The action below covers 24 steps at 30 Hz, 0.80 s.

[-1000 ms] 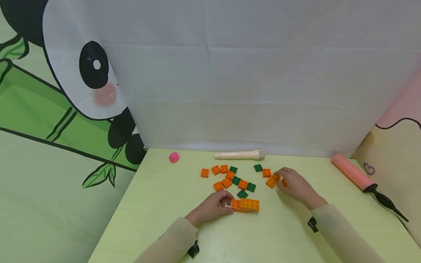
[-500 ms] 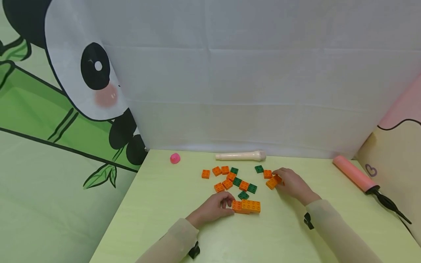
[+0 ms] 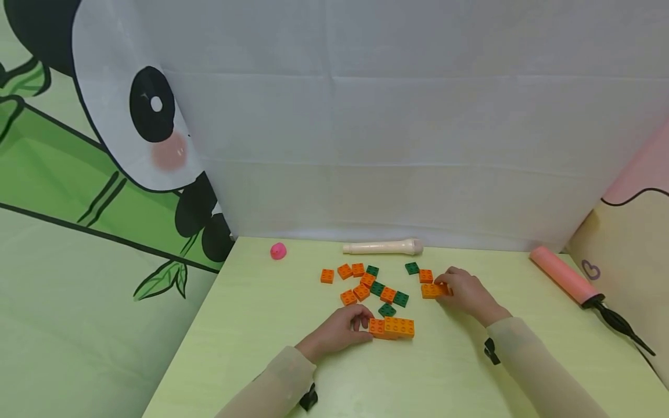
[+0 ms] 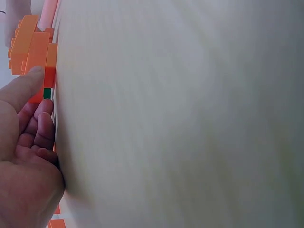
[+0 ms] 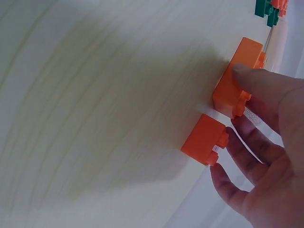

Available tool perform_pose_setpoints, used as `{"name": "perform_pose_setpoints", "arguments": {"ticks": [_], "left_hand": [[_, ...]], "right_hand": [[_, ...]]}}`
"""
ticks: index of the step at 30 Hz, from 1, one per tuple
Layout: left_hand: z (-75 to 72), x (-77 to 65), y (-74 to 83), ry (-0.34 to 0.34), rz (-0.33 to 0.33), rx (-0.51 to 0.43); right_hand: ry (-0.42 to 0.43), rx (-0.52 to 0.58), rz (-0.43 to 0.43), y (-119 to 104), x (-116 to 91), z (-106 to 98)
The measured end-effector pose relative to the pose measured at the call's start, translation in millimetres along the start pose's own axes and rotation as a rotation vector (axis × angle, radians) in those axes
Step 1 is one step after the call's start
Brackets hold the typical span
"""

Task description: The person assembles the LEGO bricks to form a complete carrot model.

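My left hand [image 3: 337, 328] pinches the left end of a joined block of orange toy building bricks [image 3: 399, 327] near the middle of the table. Its thumb lies along the side of the orange bricks [image 4: 37, 52] in the left wrist view. Farther off to the right, my right hand [image 3: 465, 296] holds a long orange brick [image 3: 430, 291] between thumb and fingers. The right wrist view shows the thumb on the side of that long brick [image 5: 232, 88]. A smaller orange brick [image 5: 204, 138] stands beside it, right at the tips of the other fingers.
Loose orange bricks [image 3: 327, 276] and green bricks [image 3: 387, 310] lie scattered between the hands and beyond. Behind them are a white toy microphone [image 3: 381, 248] and a pink ball-like piece [image 3: 278, 251]. A pink balloon pump [image 3: 561, 276] lies along the right side.
In my right fingers the long orange brick has turned from slanting to lying nearly straight across. That hand has shifted slightly left. My left hand stays at the joined bricks.
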<state>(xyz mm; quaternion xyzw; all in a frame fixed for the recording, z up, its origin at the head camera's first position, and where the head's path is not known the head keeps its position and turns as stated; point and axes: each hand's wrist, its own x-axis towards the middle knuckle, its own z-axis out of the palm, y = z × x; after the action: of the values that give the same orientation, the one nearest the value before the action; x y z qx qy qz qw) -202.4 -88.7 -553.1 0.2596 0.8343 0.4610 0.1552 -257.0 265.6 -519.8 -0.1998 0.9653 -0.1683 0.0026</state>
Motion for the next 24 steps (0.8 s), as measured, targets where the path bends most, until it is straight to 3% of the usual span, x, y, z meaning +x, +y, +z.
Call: {"name": "perform_pose_setpoints", "arguments": {"ticks": [9, 24], "left_hand": [[1.1, 0.7, -2.0, -0.001, -0.003, 0.0], [0.0, -0.3, -1.1, -0.001, -0.009, -0.002]], "right_hand": [[-0.058, 0.001, 0.045, 0, 0, 4], [0.018, 0.092, -0.002, -14, -3, -1]]}}
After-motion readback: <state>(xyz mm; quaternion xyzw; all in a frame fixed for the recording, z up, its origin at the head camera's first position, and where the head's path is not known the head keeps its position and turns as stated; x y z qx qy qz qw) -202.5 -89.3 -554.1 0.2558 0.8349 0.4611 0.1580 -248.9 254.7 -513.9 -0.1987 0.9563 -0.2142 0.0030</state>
